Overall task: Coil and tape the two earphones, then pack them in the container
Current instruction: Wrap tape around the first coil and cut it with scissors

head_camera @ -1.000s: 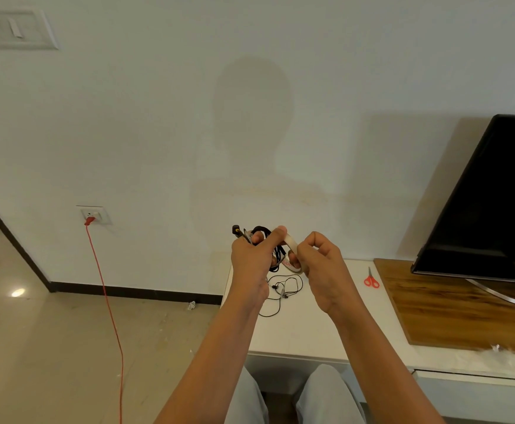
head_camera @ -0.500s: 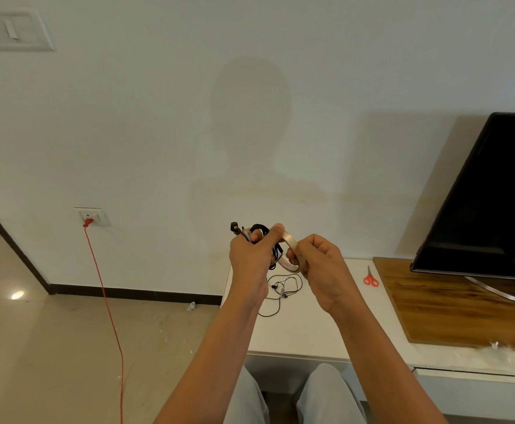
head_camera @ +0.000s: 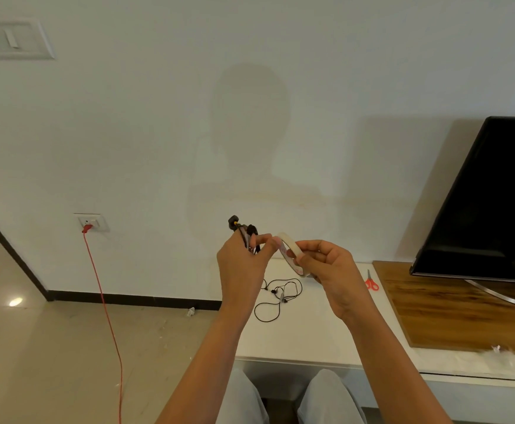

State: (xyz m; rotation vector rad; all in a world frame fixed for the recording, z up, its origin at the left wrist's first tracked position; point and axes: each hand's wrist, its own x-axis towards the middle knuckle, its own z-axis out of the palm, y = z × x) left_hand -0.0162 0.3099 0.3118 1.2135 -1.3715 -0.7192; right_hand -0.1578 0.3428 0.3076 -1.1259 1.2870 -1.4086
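My left hand grips a coiled black earphone, whose plug sticks up above the knuckles. Its thumb and forefinger touch the edge of a cream tape roll. My right hand holds that roll between thumb and fingers, just to the right. Both hands are raised above the white table. A second black earphone lies loose and uncoiled on the table below the hands. No container is in view.
Red scissors lie on the table right of my hands. A wooden board carries a dark TV at far right. A red cable hangs from a wall socket to the floor at left.
My hands have drawn slightly apart, and the tape roll now shows more fully between them. The earphone on the table has not moved.
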